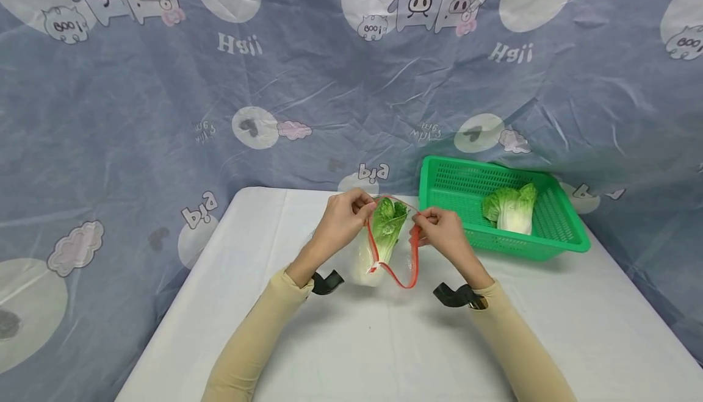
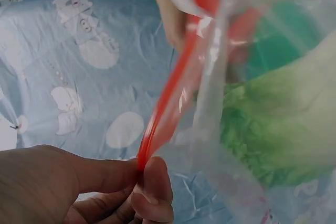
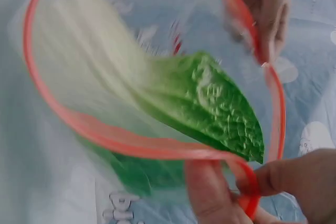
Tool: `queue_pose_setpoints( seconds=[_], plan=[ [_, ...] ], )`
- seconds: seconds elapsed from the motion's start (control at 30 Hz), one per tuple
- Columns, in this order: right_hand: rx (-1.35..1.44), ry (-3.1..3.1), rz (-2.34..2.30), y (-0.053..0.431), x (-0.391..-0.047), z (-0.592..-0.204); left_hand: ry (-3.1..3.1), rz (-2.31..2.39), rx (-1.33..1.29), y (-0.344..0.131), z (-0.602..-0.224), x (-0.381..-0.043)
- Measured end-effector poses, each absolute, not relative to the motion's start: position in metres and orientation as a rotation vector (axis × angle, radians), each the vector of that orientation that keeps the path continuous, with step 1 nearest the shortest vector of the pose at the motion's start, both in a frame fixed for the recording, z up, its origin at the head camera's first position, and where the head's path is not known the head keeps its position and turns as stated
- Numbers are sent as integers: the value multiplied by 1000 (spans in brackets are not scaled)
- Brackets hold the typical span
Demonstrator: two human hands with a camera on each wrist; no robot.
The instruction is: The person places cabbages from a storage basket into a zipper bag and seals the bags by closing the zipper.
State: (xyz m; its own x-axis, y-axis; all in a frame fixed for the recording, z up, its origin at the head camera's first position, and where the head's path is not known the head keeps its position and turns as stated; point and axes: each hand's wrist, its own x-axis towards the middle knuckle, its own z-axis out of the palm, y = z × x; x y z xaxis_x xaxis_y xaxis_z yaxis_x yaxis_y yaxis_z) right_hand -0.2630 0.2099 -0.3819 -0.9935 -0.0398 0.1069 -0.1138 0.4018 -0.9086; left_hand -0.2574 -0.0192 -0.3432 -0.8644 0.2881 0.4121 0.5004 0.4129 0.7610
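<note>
A clear zip bag with a red zip rim (image 1: 414, 263) is held up over the middle of the table, its mouth spread into a wide loop. My left hand (image 1: 344, 216) pinches the rim on the left, between thumb and fingers, as the left wrist view shows on the red strip (image 2: 164, 100). On the opposite side my right hand (image 1: 441, 229) pinches the rim too. Inside the bag is a Chinese cabbage (image 1: 389, 222), green leaves toward the far side and white base toward me. A small white slider (image 1: 375, 266) sits on the near part of the zip.
Back right on the white table (image 1: 351, 341) stands a green perforated basket (image 1: 502, 244). A second Chinese cabbage (image 1: 516, 213) lies in it. Behind the table hangs a blue-grey printed cloth (image 1: 329, 85). Dark wrist mounts (image 1: 453, 295) sit on both wrists.
</note>
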Motion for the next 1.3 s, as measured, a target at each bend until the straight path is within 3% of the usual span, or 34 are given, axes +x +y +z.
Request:
queue_pose_setpoints(
  seconds=[0.27,0.63,0.87,1.3],
  plan=[
    [61,-2294,2064,209,-254,-369,-2601,-1370,-772,-17,-337,-241],
    [62,-2111,2176,220,-250,-363,-2872,-878,-1255,-21,-326,-210],
    [83,-2233,1798,227,-248,-356,-2666,-1068,-989,-33,-319,-220],
    [591,-1947,1335,239,-227,-326,-2201,-1340,-670,-56,-308,-241]
  ],
)
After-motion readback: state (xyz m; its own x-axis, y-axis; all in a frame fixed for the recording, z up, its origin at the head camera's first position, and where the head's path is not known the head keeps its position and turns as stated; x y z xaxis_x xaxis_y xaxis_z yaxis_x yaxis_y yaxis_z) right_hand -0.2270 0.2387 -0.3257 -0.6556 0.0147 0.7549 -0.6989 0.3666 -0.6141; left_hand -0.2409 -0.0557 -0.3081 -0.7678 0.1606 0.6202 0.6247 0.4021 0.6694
